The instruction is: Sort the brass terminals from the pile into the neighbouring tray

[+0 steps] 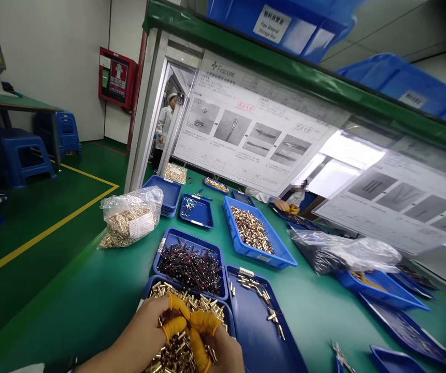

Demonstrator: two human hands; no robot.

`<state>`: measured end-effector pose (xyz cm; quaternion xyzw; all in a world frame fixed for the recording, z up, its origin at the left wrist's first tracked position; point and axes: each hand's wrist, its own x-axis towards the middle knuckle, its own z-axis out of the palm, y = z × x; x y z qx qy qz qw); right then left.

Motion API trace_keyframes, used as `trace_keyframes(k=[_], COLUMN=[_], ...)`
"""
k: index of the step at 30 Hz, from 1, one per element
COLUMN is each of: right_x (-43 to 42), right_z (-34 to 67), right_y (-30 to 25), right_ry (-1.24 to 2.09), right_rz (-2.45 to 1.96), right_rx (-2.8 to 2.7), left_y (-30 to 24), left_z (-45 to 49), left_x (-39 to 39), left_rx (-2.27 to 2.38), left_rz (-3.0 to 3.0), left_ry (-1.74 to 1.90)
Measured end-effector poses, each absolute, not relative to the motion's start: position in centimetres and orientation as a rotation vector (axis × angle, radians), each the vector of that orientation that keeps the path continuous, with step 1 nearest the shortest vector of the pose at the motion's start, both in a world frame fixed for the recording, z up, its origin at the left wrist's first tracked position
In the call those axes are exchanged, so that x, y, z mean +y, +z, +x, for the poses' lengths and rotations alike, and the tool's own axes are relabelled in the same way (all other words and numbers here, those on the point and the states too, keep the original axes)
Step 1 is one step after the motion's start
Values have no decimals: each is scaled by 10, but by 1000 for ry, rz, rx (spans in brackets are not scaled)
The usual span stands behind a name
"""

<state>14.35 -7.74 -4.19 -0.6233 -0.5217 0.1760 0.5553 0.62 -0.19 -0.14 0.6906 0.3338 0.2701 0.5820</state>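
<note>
My left hand (158,324) and my right hand (217,339), both with yellow finger cots, meet fingertip to fingertip above a blue tray of small brass tubes (176,352). Thin dark wires (169,316) show between the closed fingers of the left hand. The right hand's fingers are pinched too; what lies at their tips is hidden. Just beyond is a blue tray (219,254) heaped with black and red wire pieces (189,267). To the right, a long blue tray (261,331) holds several brass tubes with wires (263,295).
A clear bag of brass parts (129,225) stands at the table's left edge. Farther back are a lighter blue bin (281,256) of brass parts and a small blue tray (197,220). Pliers (341,357) lie at right. A co-worker's hands (285,206) work across the table.
</note>
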Motion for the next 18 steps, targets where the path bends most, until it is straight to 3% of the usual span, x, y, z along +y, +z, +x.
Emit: trace_keyframes(k=[9, 18], right_x=[-79, -77], right_z=[139, 132], right_y=[-45, -12], right_ry=[671, 1067], right_rz=[-1517, -1224], right_rx=[-1133, -819], left_y=[-4, -2], left_z=[7, 7], left_x=[-4, -6], left_rx=[807, 742], left_rz=[1683, 1555], left_ry=[631, 686])
